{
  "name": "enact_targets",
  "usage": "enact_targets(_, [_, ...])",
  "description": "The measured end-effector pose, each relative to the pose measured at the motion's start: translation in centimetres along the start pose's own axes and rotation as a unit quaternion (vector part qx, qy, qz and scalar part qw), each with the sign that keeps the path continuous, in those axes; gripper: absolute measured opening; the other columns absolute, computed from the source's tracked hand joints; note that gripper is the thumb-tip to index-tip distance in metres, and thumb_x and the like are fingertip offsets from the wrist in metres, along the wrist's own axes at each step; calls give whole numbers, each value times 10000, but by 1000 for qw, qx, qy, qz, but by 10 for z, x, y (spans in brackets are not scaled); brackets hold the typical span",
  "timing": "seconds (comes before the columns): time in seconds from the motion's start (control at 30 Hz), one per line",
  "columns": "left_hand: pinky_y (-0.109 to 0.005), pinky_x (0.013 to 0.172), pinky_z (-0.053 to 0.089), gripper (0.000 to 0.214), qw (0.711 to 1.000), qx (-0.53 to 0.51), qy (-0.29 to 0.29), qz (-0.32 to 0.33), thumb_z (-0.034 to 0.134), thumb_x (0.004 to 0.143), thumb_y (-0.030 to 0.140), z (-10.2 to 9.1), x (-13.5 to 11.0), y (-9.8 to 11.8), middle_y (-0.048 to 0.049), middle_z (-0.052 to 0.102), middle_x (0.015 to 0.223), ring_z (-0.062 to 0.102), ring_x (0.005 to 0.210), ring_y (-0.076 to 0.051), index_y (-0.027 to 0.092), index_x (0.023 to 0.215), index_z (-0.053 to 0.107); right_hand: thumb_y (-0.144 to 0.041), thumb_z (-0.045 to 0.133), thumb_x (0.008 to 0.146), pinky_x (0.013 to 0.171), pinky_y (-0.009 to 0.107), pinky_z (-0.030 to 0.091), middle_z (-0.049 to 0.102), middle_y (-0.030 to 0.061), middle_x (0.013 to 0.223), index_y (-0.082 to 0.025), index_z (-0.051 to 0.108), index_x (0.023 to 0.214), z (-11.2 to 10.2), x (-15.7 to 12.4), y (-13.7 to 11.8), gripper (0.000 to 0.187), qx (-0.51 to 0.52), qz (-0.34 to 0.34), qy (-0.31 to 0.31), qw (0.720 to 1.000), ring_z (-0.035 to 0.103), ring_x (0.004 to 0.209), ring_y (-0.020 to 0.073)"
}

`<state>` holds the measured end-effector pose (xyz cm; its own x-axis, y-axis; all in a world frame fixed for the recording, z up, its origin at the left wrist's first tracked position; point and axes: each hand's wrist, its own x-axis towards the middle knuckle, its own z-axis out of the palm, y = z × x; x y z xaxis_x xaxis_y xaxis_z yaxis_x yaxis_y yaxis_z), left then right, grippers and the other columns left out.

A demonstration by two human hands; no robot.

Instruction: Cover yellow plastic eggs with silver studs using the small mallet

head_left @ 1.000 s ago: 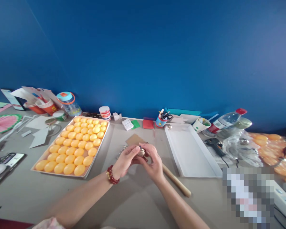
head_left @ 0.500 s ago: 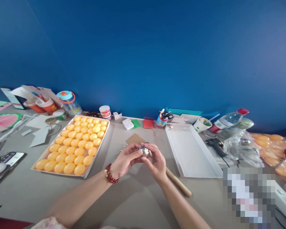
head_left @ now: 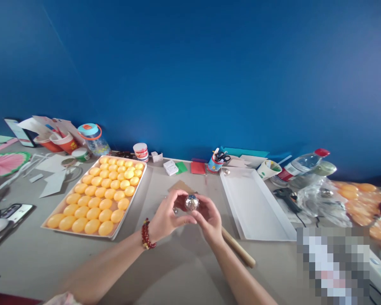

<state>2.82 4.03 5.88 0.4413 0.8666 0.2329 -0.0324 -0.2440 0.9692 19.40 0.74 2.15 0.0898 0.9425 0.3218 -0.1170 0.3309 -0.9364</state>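
A shiny silver ball [head_left: 192, 203] with a faceted, crinkled surface is held up between my two hands over the middle of the table. My left hand [head_left: 165, 218], with a red beaded bracelet at its wrist, curves its fingers against the ball's left side, thumb underneath. On the other side my right hand [head_left: 210, 218] grips it with bent fingers and thumb. Behind the left hand a small silver piece [head_left: 175, 210] shows in part. A brown card [head_left: 180, 185] lies beyond the hands, and a wooden stick [head_left: 239, 248] lies by my right wrist, its far end hidden.
On the left, a tray [head_left: 115, 235] holds rows of orange balls [head_left: 94, 213]. A white tray [head_left: 260, 207] on the right has one small silver piece at its far corner. Farther right are a bottle [head_left: 300, 165], a black glue gun [head_left: 287, 199] and bagged orange balls [head_left: 352, 195].
The silver ball is more exposed between my fingers and looks smoother and rounder. My left thumb has dropped lower and my left fingers have opened out somewhat.
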Motion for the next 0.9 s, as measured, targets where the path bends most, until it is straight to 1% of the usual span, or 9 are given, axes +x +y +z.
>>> enact_targets(0.07, [-365, 867, 526, 529, 995, 84, -12, 56, 805, 742, 299, -3, 0, 6, -112, 604, 1147, 622, 983, -250, 220, 1194, 543, -404, 736, 832, 922, 436, 552, 693, 83, 1130, -268, 630, 1183, 0, 1, 0, 391, 50, 39, 10, 998, 668, 1033, 263])
enact_targets(0.17, [-409, 986, 480, 429, 979, 171, 3, 114, 689, 852, 281, -7, 3, 10, -124, 589, 1224, 574, 1148, -277, 236, 1254, 547, -451, 736, 820, 892, 417, 562, 697, 86, 1125, -256, 630, 1187, 0, 3, 3, 430, 108, 76, 13, 991, 669, 1015, 257])
enact_targets(0.23, [-426, 1062, 430, 436, 972, 195, 7, 135, 646, 883, 262, -10, 4, 11, -123, 564, 1313, 518, 1257, -282, 245, 1305, 534, -457, 710, 842, 865, 395, 568, 699, 76, 1098, -255, 640, 1155, 1, 3, 5, 379, 135, 99, 3, 986, 674, 981, 240])
enact_targets(0.3, [-428, 1095, 403, 464, 970, 193, -14, 147, 650, 883, 258, -11, 6, 11, -116, 549, 1376, 488, 1305, -284, 254, 1332, 533, -459, 673, 872, 863, 390, 564, 697, 66, 1069, -254, 649, 1109, 1, 3, 6, 314, 151, 115, -13, 982, 675, 965, 231])
enact_targets(0.4, [-433, 1109, 385, 414, 971, 178, -37, 154, 658, 881, 253, -12, 8, 12, -104, 619, 1310, 526, 1267, -275, 255, 1287, 574, -492, 625, 896, 863, 404, 556, 688, 74, 1075, -245, 637, 1105, 3, 2, 6, 324, 150, 125, -32, 980, 669, 977, 239])
enact_targets(0.5, [-426, 1081, 406, 368, 974, 172, -22, 143, 669, 875, 264, -12, 8, 13, -111, 648, 1247, 556, 1223, -267, 240, 1233, 584, -512, 608, 899, 804, 373, 565, 670, 87, 1115, -240, 616, 1143, 3, 2, 4, 366, 139, 121, -40, 982, 657, 980, 240])
enact_targets(0.6, [-426, 1056, 424, 348, 973, 182, -14, 140, 700, 849, 287, -10, 6, 12, -127, 635, 1251, 566, 1207, -271, 231, 1173, 586, -476, 654, 879, 753, 311, 549, 674, 64, 1063, -247, 625, 1122, 3, 2, 3, 336, 137, 125, -45, 982, 648, 929, 212])
enact_targets(0.8, [-504, 1187, 207, 363, 951, 229, -2, 209, 757, 797, 272, -10, 5, 7, -94, 709, 1177, 621, 1146, -282, 254, 1131, 616, -456, 726, 828, 706, 270, 514, 679, 29, 898, -225, 660, 975, 4, 3, 0, 281, 167, 129, -49, 976, 635, 790, 171])
enact_targets(0.9, [-501, 1200, 165, 368, 951, 235, -1, 203, 758, 798, 293, -11, 5, 5, -94, 710, 1209, 612, 1176, -290, 259, 1142, 634, -455, 728, 827, 703, 275, 517, 677, 27, 892, -231, 657, 970, 6, 2, -1, 276, 177, 126, -45, 975, 637, 782, 170])
